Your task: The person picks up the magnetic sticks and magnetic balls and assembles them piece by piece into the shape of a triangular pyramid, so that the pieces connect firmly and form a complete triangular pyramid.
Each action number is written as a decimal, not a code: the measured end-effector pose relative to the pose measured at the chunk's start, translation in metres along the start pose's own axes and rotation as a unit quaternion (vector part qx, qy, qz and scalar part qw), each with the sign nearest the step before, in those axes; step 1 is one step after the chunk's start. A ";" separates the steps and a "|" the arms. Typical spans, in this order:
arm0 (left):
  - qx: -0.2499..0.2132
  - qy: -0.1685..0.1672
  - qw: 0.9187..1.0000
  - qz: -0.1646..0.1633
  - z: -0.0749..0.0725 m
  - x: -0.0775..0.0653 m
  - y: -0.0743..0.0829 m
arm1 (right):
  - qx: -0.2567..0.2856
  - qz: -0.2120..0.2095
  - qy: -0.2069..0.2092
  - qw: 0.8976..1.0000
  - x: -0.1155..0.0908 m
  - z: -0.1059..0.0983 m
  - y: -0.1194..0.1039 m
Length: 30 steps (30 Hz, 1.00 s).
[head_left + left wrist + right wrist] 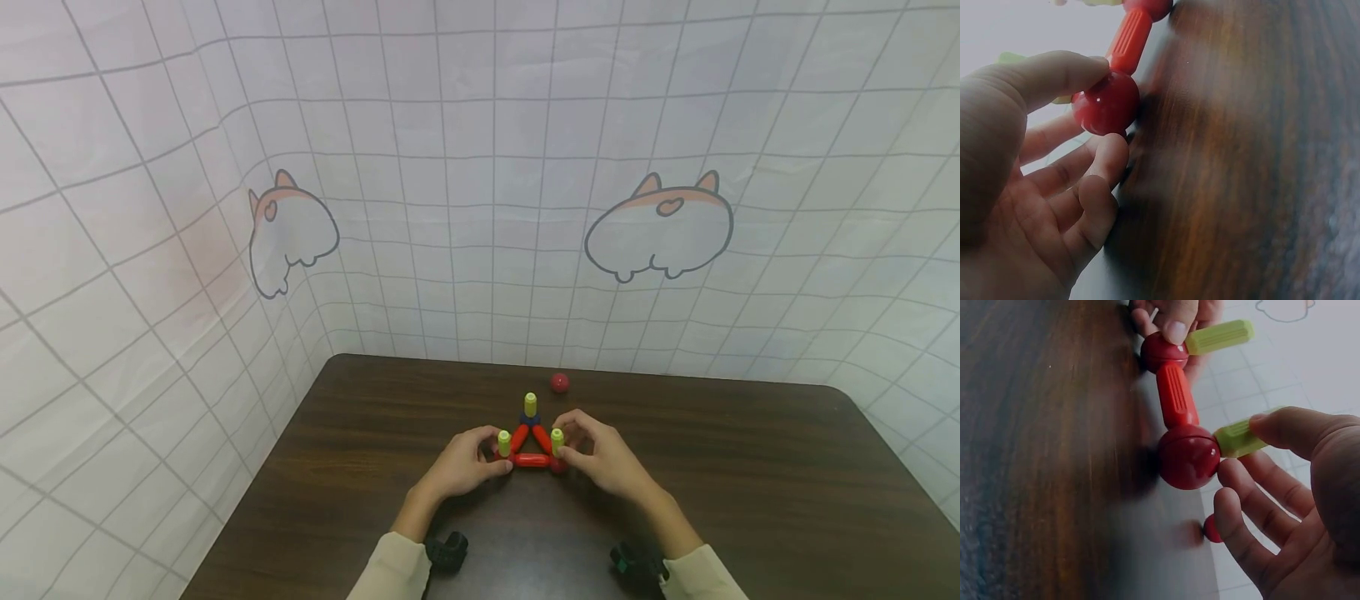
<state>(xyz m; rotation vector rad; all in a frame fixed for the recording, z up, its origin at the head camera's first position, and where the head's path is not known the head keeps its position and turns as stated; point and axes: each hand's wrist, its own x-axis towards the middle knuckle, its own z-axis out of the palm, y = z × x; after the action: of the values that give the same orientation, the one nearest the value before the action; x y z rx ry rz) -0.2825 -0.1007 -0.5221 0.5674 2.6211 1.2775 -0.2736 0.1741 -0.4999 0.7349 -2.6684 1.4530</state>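
A triangle of red rods (532,460) lies on the table, joined by balls at its corners, with a yellow-green rod standing up from each. My left hand (461,463) holds the front-left red ball (1110,105), thumb on one side and fingers round the other. At the front-right corner, my right hand (606,460) pinches the yellow-green rod (1239,439) on the other red ball (1189,459), its thumb lying along the rod. The back corner has a dark blue ball (530,420) under its yellow-green rod (530,404); neither hand touches it.
One loose red ball (559,383) rests near the far edge of the dark wooden table (750,467), behind the triangle. A white grid-patterned curtain (465,200) hangs behind and along the left. Dark bands (447,552) are on both wrists.
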 end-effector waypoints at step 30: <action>-0.010 -0.002 1.000 0.002 -0.002 -0.001 -0.001 | -0.014 -0.009 -0.009 1.000 -0.001 -0.001 0.003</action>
<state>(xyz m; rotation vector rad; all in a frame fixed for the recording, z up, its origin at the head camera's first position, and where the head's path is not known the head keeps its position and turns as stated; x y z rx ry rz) -0.2821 -0.1028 -0.5218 0.5715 2.6017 1.3020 -0.2738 0.1771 -0.5017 0.7705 -2.6823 1.4074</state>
